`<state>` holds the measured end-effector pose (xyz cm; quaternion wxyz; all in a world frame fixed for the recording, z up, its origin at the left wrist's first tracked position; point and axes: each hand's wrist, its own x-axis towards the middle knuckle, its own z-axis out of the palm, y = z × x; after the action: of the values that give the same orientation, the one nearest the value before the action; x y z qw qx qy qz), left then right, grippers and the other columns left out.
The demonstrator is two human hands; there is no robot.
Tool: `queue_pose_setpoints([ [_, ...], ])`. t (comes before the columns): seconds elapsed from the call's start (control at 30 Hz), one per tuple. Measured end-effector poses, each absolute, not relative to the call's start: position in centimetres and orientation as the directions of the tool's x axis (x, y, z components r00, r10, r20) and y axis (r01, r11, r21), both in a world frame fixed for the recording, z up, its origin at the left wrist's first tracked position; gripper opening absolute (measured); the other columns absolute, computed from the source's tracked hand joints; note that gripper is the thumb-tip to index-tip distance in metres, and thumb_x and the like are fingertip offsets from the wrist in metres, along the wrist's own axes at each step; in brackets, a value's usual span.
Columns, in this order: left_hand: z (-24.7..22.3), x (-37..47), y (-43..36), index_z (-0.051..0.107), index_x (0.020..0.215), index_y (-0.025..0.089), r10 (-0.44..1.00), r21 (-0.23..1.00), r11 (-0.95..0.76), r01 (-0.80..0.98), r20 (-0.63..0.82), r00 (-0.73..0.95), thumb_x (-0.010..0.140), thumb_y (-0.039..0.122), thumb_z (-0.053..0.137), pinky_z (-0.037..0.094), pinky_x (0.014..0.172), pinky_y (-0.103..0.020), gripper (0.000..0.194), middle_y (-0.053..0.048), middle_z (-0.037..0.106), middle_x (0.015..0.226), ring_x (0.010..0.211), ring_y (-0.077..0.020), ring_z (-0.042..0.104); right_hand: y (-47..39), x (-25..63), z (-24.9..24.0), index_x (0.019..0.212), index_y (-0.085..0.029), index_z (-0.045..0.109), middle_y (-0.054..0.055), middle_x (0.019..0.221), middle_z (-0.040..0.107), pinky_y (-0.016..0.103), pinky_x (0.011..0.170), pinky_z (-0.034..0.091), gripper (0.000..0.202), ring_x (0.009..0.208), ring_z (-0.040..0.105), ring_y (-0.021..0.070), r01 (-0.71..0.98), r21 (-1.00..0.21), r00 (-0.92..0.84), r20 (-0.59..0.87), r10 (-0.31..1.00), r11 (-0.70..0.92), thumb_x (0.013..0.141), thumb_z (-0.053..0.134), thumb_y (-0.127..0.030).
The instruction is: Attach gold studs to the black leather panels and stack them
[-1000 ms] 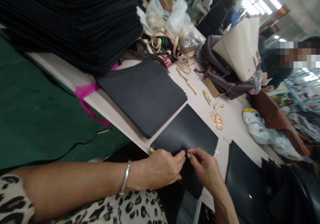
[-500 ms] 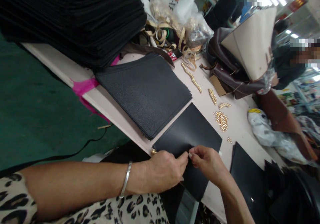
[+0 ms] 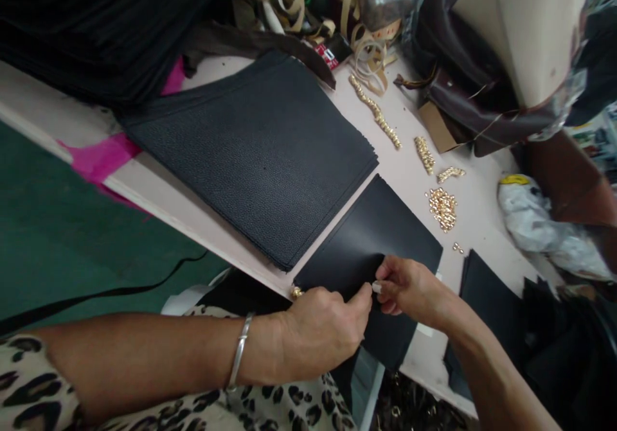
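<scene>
A smooth black sheet lies near the table's front edge. My left hand, a bracelet at its wrist, is closed over the sheet's near part; its index finger points at my right hand's fingertips. A gold piece shows beside its knuckles at the sheet's left corner. My right hand pinches at the middle of the sheet, where the leather looks raised. Anything small between the fingertips is hidden. Grained black pieces are stacked just beyond the sheet.
Loose gold studs and rows of gold pieces lie beyond the sheet. More black pieces are at the right. A tall black stack stands at the upper left, a dark brown and cream bag at the upper right.
The view has tilted down and moved closer to the table. Both hands remain together over the black sheet, with the right hand's fingers slightly shifted against it.
</scene>
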<state>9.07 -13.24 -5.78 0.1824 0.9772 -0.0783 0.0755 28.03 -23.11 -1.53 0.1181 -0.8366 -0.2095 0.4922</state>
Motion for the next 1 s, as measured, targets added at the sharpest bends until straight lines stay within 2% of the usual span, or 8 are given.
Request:
queue_pose_setpoints([
  [0.23,-5.9,9.0,-13.2,0.059,0.132,0.009,-0.152,0.337,-0.919,-0.203,0.172,0.973,0.094,0.016,0.049,0.050,0.043,-0.032,0.040,-0.013,0.060,0.141,0.061,-0.0159,0.067,-23.5,27.1,-1.4,0.085,-0.020,0.055,-0.003,0.059,0.064,0.025,0.048,0.052,0.012,0.051,0.065,0.0153,0.119,-0.491,0.461,-0.743,0.486,-0.863,0.077,0.064,-0.025],
  [0.43,-5.1,8.9,-12.8,0.056,0.136,0.012,-0.109,0.343,-0.929,-0.138,0.103,0.989,0.089,0.009,0.048,0.056,0.050,-0.035,0.048,-0.012,0.058,0.143,0.064,-0.0191,0.071,-26.4,25.5,-1.6,0.100,-0.018,0.063,-0.002,0.066,0.065,0.026,0.056,0.050,0.027,0.059,0.065,0.0156,0.247,-0.630,0.650,-0.456,0.608,-0.736,0.084,0.063,-0.040],
  [0.5,-4.6,8.5,-12.5,0.055,0.138,0.015,-0.043,0.368,-0.927,-0.074,0.091,0.995,0.093,0.012,0.045,0.058,0.054,-0.034,0.047,-0.012,0.055,0.147,0.068,-0.0194,0.073,-28.3,25.3,-1.4,0.103,-0.020,0.065,0.002,0.076,0.070,0.029,0.062,0.050,0.031,0.069,0.068,0.0188,0.300,-0.544,0.782,-0.330,0.529,-0.783,0.086,0.059,-0.045],
  [0.57,-4.2,8.0,-12.0,0.054,0.139,0.017,0.035,0.390,-0.921,-0.007,0.099,0.994,0.097,0.017,0.043,0.060,0.061,-0.033,0.044,-0.013,0.051,0.150,0.077,-0.0200,0.075,-30.3,25.2,-1.2,0.106,-0.021,0.065,0.005,0.082,0.073,0.031,0.067,0.048,0.032,0.075,0.070,0.0221,0.283,-0.399,0.896,-0.215,0.389,-0.872,0.088,0.057,-0.046],
  [0.63,-4.0,7.6,-11.6,0.056,0.137,0.016,0.110,0.393,-0.917,0.064,0.094,0.989,0.098,0.019,0.043,0.061,0.070,-0.033,0.041,-0.014,0.054,0.147,0.089,-0.0220,0.075,-32.0,24.9,-1.3,0.110,-0.020,0.063,0.005,0.080,0.073,0.032,0.069,0.046,0.035,0.077,0.070,0.0248,0.229,-0.297,0.936,-0.195,0.294,-0.927,0.089,0.056,-0.047],
  [0.77,-4.3,7.6,-10.9,0.064,0.126,0.017,0.199,0.369,-0.915,0.164,0.060,0.978,0.098,0.023,0.044,0.063,0.071,-0.037,0.035,-0.012,0.061,0.138,0.092,-0.0256,0.074,-32.7,24.1,-2.1,0.115,-0.020,0.063,0.006,0.079,0.072,0.033,0.070,0.043,0.043,0.080,0.069,0.0279,0.201,-0.266,0.947,-0.194,0.256,-0.943,0.083,0.064,-0.050],
  [0.87,-4.9,8.0,-10.6,0.067,0.123,0.018,0.200,0.349,-0.923,0.164,0.070,0.977,0.099,0.026,0.042,0.063,0.071,-0.039,0.035,-0.010,0.064,0.132,0.088,-0.0263,0.075,-31.7,23.6,-2.5,0.113,-0.020,0.064,0.002,0.072,0.066,0.031,0.066,0.042,0.047,0.074,0.065,0.0258,0.159,-0.436,0.968,-0.107,0.227,-0.886,0.073,0.074,-0.044],
  [1.0,-6.2,8.0,-10.2,0.068,0.122,0.019,0.158,0.339,-0.935,0.099,0.151,0.976,0.099,0.029,0.040,0.062,0.070,-0.039,0.038,-0.009,0.066,0.131,0.088,-0.0267,0.075,-30.6,23.3,-2.7,0.110,-0.021,0.064,-0.004,0.069,0.056,0.027,0.063,0.044,0.039,0.064,0.057,0.0175,0.171,-0.677,0.971,-0.005,0.237,-0.716,0.074,0.070,-0.033],
])
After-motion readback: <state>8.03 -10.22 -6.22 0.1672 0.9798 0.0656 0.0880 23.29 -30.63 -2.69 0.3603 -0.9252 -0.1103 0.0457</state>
